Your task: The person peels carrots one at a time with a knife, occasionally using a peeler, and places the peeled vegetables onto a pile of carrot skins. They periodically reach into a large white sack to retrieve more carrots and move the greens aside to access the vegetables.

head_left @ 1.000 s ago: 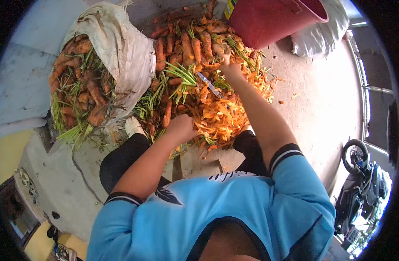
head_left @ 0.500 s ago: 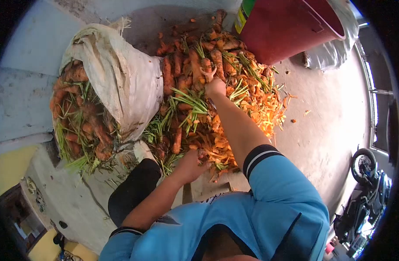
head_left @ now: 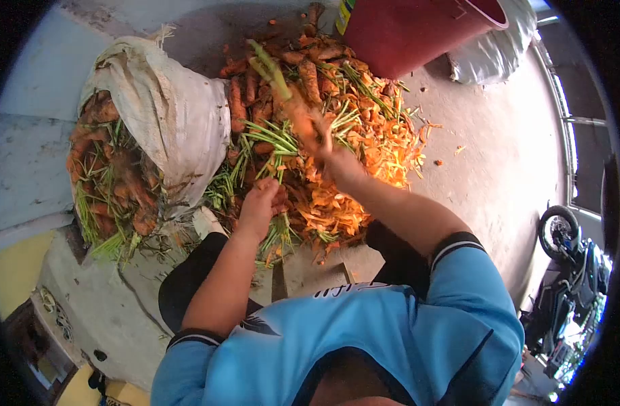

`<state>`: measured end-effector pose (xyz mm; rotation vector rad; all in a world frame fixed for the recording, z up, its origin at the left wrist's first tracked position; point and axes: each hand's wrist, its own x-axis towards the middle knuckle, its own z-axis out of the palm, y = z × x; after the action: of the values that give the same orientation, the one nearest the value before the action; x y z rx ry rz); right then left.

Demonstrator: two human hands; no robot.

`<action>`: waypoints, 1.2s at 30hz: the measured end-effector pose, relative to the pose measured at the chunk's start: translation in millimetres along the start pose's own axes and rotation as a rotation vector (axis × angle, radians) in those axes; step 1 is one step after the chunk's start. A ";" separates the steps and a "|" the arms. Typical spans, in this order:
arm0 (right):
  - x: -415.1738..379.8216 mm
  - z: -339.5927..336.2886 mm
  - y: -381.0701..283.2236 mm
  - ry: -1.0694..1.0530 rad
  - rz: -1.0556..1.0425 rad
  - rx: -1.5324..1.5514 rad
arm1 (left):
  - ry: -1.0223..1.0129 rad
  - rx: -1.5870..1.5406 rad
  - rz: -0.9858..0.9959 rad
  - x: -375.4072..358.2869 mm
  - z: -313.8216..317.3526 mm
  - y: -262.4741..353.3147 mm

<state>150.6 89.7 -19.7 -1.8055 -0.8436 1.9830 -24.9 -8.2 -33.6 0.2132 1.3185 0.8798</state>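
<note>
A carrot with a green stalk, blurred by motion, is held in my right hand above the pile. My left hand is closed near the green tops at the pile's lower left; what its fingers hold, if anything, is too small to make out. Whole carrots lie at the top and left of the heap, with loose green stalks among them. Orange peelings cover its right side.
A white sack full of carrots lies open on the left. Behind the pile stands a red bucket, with a silvery bag beside it. A motorcycle is at the far right.
My right hand has lifted a carrot off the pile and drawn it closer to me. My left hand has moved up and left towards the green tops. The view has shifted slightly.
</note>
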 end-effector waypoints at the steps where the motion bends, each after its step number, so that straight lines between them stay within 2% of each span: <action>1: -10.7 8.1 22.3 -0.034 -0.017 0.006 | -0.004 -0.137 -0.029 0.3 3.2 1.7; 3: -58.6 19.6 30.1 -0.251 -0.028 -0.139 | -0.008 -0.410 -0.087 -1.6 8.6 4.4; 4: -65.7 19.6 41.8 -0.293 -0.228 -0.230 | -0.219 -0.445 -0.015 0.8 3.1 3.0; 5: -65.9 18.9 52.8 -0.332 -0.427 -0.321 | -0.212 -0.463 -0.014 2.6 1.7 -0.4; 7: -53.9 12.6 55.1 -0.098 -0.391 -0.446 | -0.195 -0.500 -0.011 2.1 1.6 -1.2; 9: -8.7 -6.3 69.9 0.168 -0.376 -0.621 | -0.179 -0.382 0.017 0.0 -2.0 -2.3; 10: 8.4 -19.6 64.0 0.214 -0.305 -0.671 | -0.171 -0.324 0.032 -0.2 -3.6 -2.6; 11: 26.5 -31.8 58.5 0.273 -0.202 -0.928 | -0.205 -0.313 0.019 -0.2 -5.3 -2.7; 12: 21.8 -38.1 42.4 0.251 -0.375 -1.225 | -0.236 -0.303 0.006 -0.1 -7.3 -2.4; 13: 37.7 -40.6 49.9 0.392 -0.391 -1.534 | -0.264 -0.294 -0.004 -0.2 -10.1 -1.0; 14: 46.0 -53.4 57.7 0.531 -0.563 -1.564 | -0.273 -0.296 0.002 -1.3 -12.0 -0.2; 15: 25.1 -43.7 41.1 0.505 -0.466 -1.389 | -0.280 -0.297 0.008 -2.5 -12.1 0.9; 17: 41.7 -45.5 60.8 0.323 -0.430 -1.559 | -0.287 -0.304 0.009 -5.2 -14.7 1.6; 20: 49.2 -34.4 80.9 0.293 -0.188 -1.500 | -0.286 -0.288 0.023 -6.6 -16.5 3.5; 23: 65.5 -29.9 96.6 0.419 -0.184 -1.457 | -0.288 -0.222 0.068 -9.3 -14.7 4.5; 28: 60.2 -35.0 78.5 0.306 -0.025 -1.494 | -0.323 -0.089 0.187 -20.7 -2.8 12.0; 31: 46.1 -38.9 67.1 0.282 -0.127 -1.381 | -0.348 -0.046 0.198 -22.6 1.2 14.1; 32: 33.5 -36.3 59.1 0.360 -0.152 -1.324 | -0.339 0.000 0.214 -23.3 3.1 14.2; 36: -40.6 -32.6 2.8 0.132 -0.265 -1.126 | -0.308 0.184 0.248 -20.5 5.1 10.0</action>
<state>188.8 69.7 9.7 -2.0830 -2.2954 1.2163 -24.4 -13.4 -10.8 0.6425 1.0965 0.8915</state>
